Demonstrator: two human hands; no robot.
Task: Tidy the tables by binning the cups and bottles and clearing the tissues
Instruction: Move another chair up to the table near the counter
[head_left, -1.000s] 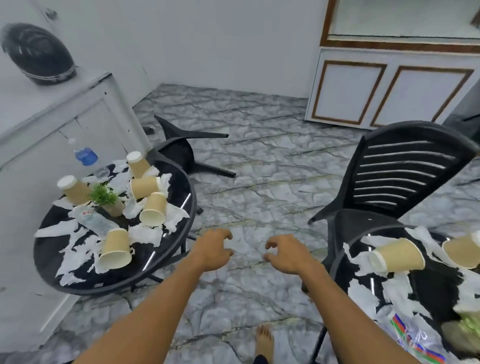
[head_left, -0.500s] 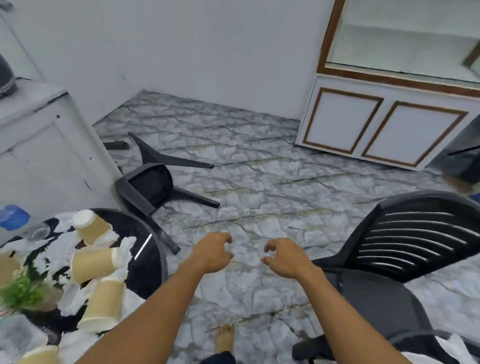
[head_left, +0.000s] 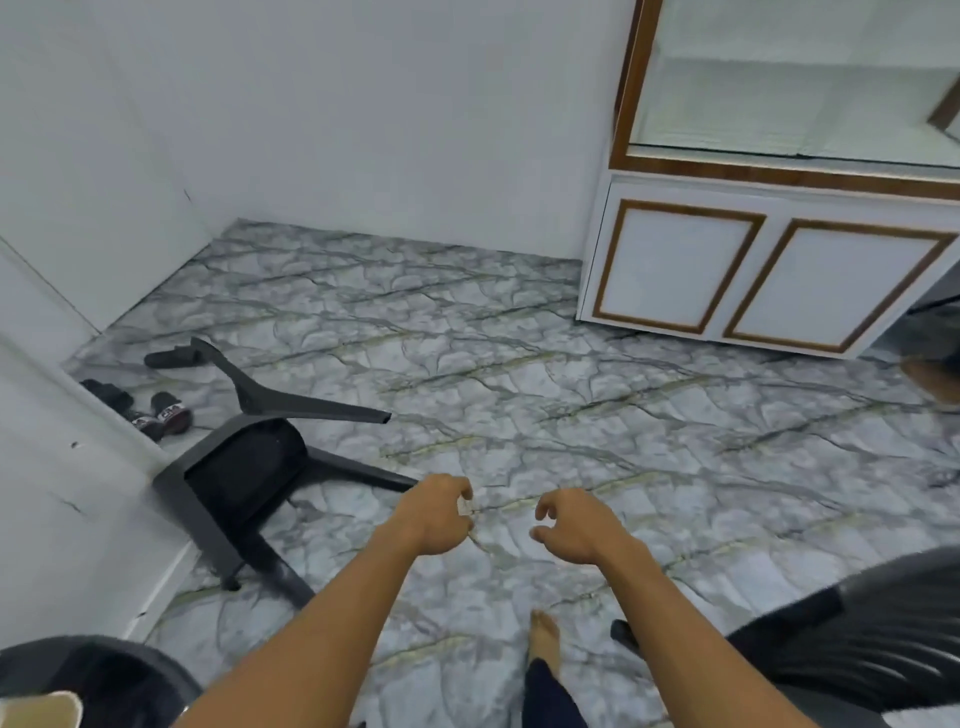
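Above marble floor (head_left: 519, 374): left hand (head_left: 435, 514), right hand (head_left: 575, 525) loosely curled, empty; sandal (head_left: 169, 411) lettering unreadable.

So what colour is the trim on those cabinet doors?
Brown trim around white panels on the cabinet, clearest in the head view.

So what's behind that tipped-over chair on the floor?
Behind the tipped-over chair, dark sandals lie on the floor near the wall corner. The chair hides anything directly beneath it.
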